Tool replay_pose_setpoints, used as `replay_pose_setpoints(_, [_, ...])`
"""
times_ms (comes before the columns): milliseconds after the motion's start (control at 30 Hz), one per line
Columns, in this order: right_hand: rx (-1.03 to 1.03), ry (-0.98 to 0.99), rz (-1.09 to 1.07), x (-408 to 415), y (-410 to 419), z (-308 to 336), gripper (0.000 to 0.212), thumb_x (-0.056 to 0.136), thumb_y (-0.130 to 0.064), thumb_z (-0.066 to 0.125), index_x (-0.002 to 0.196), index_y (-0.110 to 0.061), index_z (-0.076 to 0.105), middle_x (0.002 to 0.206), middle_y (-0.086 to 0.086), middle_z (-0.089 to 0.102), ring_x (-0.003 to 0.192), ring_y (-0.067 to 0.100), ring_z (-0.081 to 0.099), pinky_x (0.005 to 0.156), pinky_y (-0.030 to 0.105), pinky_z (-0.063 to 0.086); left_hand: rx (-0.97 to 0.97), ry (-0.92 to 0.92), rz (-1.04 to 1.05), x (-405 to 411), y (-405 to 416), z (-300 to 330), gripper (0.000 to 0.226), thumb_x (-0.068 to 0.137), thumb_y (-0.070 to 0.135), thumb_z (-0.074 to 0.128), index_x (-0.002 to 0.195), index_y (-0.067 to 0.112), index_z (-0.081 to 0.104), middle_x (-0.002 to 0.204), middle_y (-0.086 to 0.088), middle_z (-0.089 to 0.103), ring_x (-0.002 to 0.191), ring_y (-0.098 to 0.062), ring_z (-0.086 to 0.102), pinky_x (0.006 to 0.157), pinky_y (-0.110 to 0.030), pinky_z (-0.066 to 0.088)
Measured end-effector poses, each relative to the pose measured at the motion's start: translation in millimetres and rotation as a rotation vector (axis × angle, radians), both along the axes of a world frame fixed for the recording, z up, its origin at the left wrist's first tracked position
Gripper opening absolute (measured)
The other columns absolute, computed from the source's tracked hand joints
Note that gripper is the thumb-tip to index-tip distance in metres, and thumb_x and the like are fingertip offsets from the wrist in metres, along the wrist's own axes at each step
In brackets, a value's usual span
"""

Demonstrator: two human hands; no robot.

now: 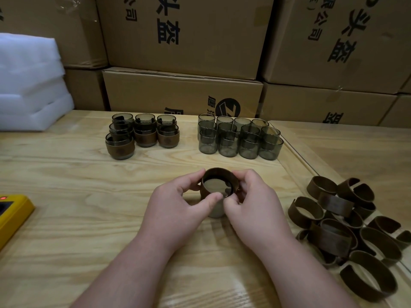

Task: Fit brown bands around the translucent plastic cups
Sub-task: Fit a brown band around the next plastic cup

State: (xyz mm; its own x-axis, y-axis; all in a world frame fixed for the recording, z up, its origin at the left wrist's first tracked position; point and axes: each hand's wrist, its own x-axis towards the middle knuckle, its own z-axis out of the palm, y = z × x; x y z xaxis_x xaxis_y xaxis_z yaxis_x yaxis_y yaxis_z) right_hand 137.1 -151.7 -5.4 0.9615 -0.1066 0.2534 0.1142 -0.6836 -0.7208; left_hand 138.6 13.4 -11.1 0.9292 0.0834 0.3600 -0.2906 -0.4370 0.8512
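Note:
At the table's middle stands a translucent cup (216, 213) with a brown band (219, 176) around its upper part. My left hand (178, 203) grips the band from the left and my right hand (251, 203) from the right, thumbs meeting at the near side. Bare smoky cups (239, 138) stand in rows at the back right of centre. Banded cups (142, 134) stand in stacked pairs at the back left. A heap of loose brown bands (351, 232) lies at the right.
The wooden table (89, 196) has a glass sheet edge (295, 156) near the band heap. A yellow device (11, 216) sits at the left edge. White foam sheets (29, 85) lie at the back left. Cardboard boxes (182, 90) form a wall behind.

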Motion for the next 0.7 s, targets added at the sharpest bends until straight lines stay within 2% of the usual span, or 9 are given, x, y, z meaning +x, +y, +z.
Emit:
replay_pose_setpoints(100, [0.028,-0.012,0.004,-2,-1,2,0.041,0.088,-0.017,0.062,0.118,-0.045,0.055,0.093,-0.028,0.066,0.09,-0.017,0.06,0.065,-0.001,0.043,0.012,-0.007,-0.005,0,0,0,0.062,0.07,0.045,0.086,0.128,0.038,0.069,0.104,0.027,0.07,0.105,0.027,0.052,0.081,0.007,0.035])
replay_pose_setpoints(200, [0.051,-0.032,0.003,-3,-1,5,0.039,0.085,-0.014,0.063,0.1,-0.048,0.053,0.087,-0.031,0.067,0.093,-0.024,0.057,0.069,-0.004,0.04,0.011,-0.009,-0.015,0,0,0,0.06,0.071,0.039,0.087,0.129,0.035,0.07,0.107,0.024,0.072,0.107,0.019,0.058,0.086,0.005,0.037])
replay_pose_setpoints(367, [0.107,-0.064,0.01,-4,-1,6,0.036,0.083,-0.013,0.065,0.109,-0.038,0.062,0.092,-0.026,0.073,0.093,-0.015,0.063,0.072,0.001,0.045,-0.011,-0.041,-0.019,-2,0,1,0.058,0.069,0.035,0.086,0.125,0.038,0.071,0.114,0.021,0.072,0.112,0.011,0.062,0.096,-0.002,0.041])
replay_pose_setpoints(467, [0.128,-0.112,0.006,-6,1,9,0.037,0.082,-0.012,0.066,0.099,-0.045,0.061,0.092,-0.037,0.069,0.088,-0.014,0.065,0.07,0.003,0.047,-0.032,-0.091,-0.01,-3,-1,2,0.055,0.07,0.026,0.089,0.12,0.04,0.071,0.113,0.018,0.073,0.112,0.009,0.063,0.101,-0.011,0.045])
replay_pose_setpoints(533, [0.134,-0.138,0.001,-8,2,11,0.039,0.082,-0.012,0.066,0.094,-0.048,0.058,0.094,-0.044,0.064,0.087,-0.013,0.065,0.069,0.003,0.046,-0.031,-0.116,-0.005,-4,-2,3,0.055,0.069,0.029,0.09,0.12,0.04,0.072,0.113,0.02,0.073,0.113,0.008,0.064,0.102,-0.015,0.046])
replay_pose_setpoints(700, [0.145,-0.135,0.0,-8,5,12,0.041,0.081,-0.013,0.066,0.091,-0.052,0.056,0.096,-0.042,0.066,0.082,-0.01,0.067,0.067,0.003,0.046,-0.022,-0.115,-0.014,-3,-2,1,0.057,0.07,0.023,0.092,0.124,0.031,0.074,0.111,0.03,0.069,0.11,0.02,0.06,0.092,0.001,0.04])
